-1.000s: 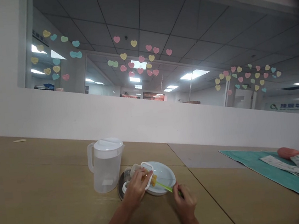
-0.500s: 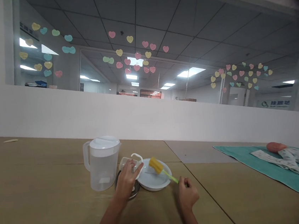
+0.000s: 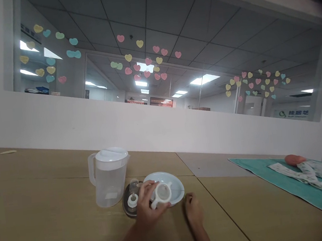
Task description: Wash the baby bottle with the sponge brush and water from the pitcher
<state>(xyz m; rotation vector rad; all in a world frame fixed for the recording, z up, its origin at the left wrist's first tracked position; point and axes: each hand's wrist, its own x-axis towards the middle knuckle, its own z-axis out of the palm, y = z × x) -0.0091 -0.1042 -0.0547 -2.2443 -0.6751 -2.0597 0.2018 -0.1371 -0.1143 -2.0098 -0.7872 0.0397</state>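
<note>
"White-handled cup (image 3: 162, 192), where is it?"

"Lower centre of the frame, in front of the basin. But begin with the largest: one table (image 3: 58, 215) across the lower frame, one teal cloth (image 3: 276, 179) at lower right, running into the dark corner."

"Then?"

"One lidded pitcher (image 3: 110, 183) left of centre, one pale basin (image 3: 175, 182), one dark tray (image 3: 125, 205) between them."

"The hands?"

"Two, well apart. The left hand (image 3: 147, 204) is clamped on the one cup; the right hand (image 3: 193, 209) is curled near the basin's right side. I cannot tell whether it grips anything."

"Smallest?"

"One clear dome (image 3: 133, 186) and one white ring (image 3: 133, 205), both on the tray."

"What's hidden?"

"Part of the tray and basin, behind the left hand and cup. The bottom edge cuts both forearms."

"And changed?"

"Half a second ago the right hand held up a yellow sponge brush; now I can't make it out. The cup's mouth now faces us."
</note>
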